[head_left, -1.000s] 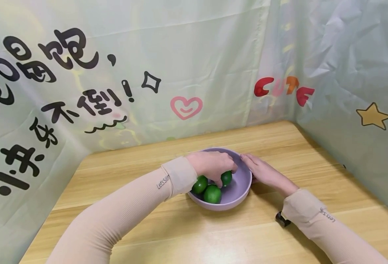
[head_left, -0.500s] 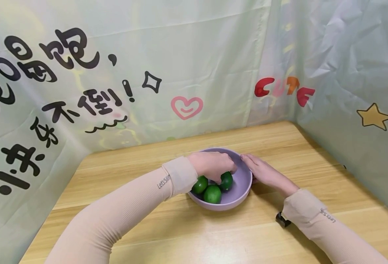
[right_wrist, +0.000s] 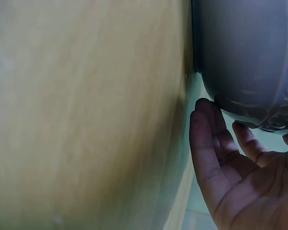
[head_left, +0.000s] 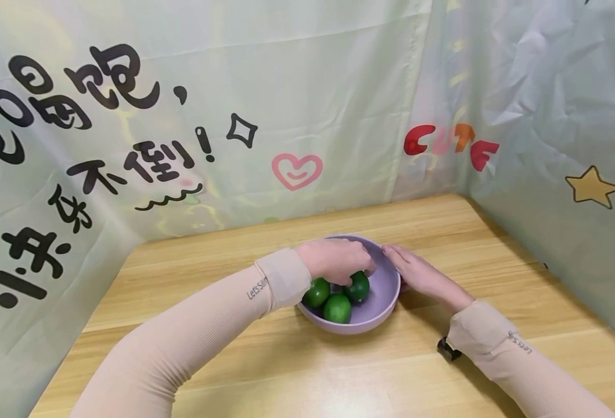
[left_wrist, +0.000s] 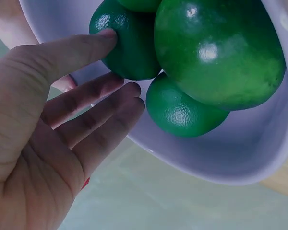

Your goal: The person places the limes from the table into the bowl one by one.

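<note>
A lilac bowl on the wooden table holds several glossy green limes. My left hand reaches down into it from the left. In the left wrist view its thumb rests on a dark lime, and the other fingers extend loosely just below that fruit. A larger-looking lime and a smaller one lie beside it. My right hand lies against the bowl's right side with its fingers extended. The right wrist view has its fingertips right at the bowl's outer wall.
Light wood table surrounds the bowl. Pale printed curtains hang behind it and on both sides, with black lettering, a pink heart and a yellow star. A small black device sits at the right wrist.
The lime under my left hand sits slightly lower in the bowl, and the left thumb has lifted a little up along it. My right hand and the bowl stay in place.
</note>
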Available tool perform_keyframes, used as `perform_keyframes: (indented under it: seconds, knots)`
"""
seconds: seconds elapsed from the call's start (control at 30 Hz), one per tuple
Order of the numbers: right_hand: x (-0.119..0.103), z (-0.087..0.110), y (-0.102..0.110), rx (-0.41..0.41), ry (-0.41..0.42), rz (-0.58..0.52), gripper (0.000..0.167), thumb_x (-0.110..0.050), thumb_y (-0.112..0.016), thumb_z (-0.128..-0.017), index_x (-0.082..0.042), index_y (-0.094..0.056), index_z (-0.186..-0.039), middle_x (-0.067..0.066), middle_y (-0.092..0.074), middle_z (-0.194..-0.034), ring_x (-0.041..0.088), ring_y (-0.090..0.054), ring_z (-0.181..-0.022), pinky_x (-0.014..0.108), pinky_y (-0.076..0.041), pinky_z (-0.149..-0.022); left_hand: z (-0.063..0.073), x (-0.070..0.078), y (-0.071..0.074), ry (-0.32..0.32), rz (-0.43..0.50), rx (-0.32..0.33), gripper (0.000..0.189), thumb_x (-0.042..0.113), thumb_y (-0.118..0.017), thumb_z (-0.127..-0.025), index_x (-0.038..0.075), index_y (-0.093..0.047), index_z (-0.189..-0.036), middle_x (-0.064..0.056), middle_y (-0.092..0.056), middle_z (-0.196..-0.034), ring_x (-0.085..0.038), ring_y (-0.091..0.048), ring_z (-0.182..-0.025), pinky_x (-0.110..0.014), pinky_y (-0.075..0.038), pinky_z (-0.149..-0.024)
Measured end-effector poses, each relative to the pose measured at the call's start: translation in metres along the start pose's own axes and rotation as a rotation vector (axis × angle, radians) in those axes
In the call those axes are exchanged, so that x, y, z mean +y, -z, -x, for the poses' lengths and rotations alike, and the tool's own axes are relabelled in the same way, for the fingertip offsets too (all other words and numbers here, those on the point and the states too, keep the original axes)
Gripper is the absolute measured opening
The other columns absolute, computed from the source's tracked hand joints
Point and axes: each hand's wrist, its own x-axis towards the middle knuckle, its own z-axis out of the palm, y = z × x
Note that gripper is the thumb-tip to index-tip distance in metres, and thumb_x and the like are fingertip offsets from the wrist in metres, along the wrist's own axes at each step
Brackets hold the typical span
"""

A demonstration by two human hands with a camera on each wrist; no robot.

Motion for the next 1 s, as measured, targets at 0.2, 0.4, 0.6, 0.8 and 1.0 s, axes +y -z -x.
perform_keyframes:
  seconds: [0.2,0.4,0.6,0.8,1.0]
  knots:
    - [-0.002,0.001,-0.001,-0.002,0.005,0.012,0.065,-0.042,-0.026,-0.119,0.009,-0.033,-0.160,0.037,-0.052,-0.146,0.033,-0.071,-0.111,0.044,-0.066,-0.078,0.006,-0.004,0.000,0.002,0.001,0.023,0.031,0.018,-0.074,-0.103,0.017,-0.073,-0.135,0.004,-0.075,-0.130,-0.011,-0.069,-0.115,-0.024,-0.056,-0.103]
    - [-0.004,0.003,-0.003,0.009,0.012,0.004,0.065,-0.039,-0.025,-0.119,0.011,-0.032,-0.160,0.039,-0.052,-0.146,0.036,-0.072,-0.111,0.046,-0.067,-0.078,0.022,-0.013,0.001,0.010,0.028,0.063,0.032,0.015,-0.072,-0.104,0.013,-0.072,-0.136,0.000,-0.075,-0.132,-0.014,-0.070,-0.120,-0.026,-0.055,-0.106]
    - [-0.003,0.003,-0.006,0.020,0.023,0.013,0.065,-0.038,-0.026,-0.119,0.012,-0.031,-0.160,0.042,-0.051,-0.146,0.037,-0.073,-0.110,0.045,-0.067,-0.078,0.048,-0.030,-0.003,0.050,0.055,0.111,0.032,0.013,-0.073,-0.103,0.011,-0.073,-0.134,-0.003,-0.076,-0.127,-0.018,-0.071,-0.117,-0.031,-0.056,-0.106]
    - [-0.002,0.006,-0.007,0.030,0.007,0.008,0.064,-0.036,-0.028,-0.119,0.014,-0.029,-0.160,0.044,-0.050,-0.146,0.039,-0.073,-0.109,0.045,-0.067,-0.078,0.075,-0.052,-0.015,0.120,0.140,0.178,0.030,0.015,-0.075,-0.100,0.013,-0.074,-0.130,-0.004,-0.075,-0.127,-0.020,-0.069,-0.116,-0.037,-0.058,-0.102]
    - [-0.003,0.007,-0.005,0.036,-0.003,0.012,0.065,-0.038,-0.026,-0.119,0.013,-0.031,-0.159,0.043,-0.052,-0.143,0.036,-0.074,-0.106,0.045,-0.067,-0.076,0.110,-0.074,-0.033,0.151,0.192,0.280,0.031,0.018,-0.078,-0.098,0.011,-0.074,-0.128,-0.008,-0.075,-0.129,-0.027,-0.071,-0.120,-0.043,-0.058,-0.104]
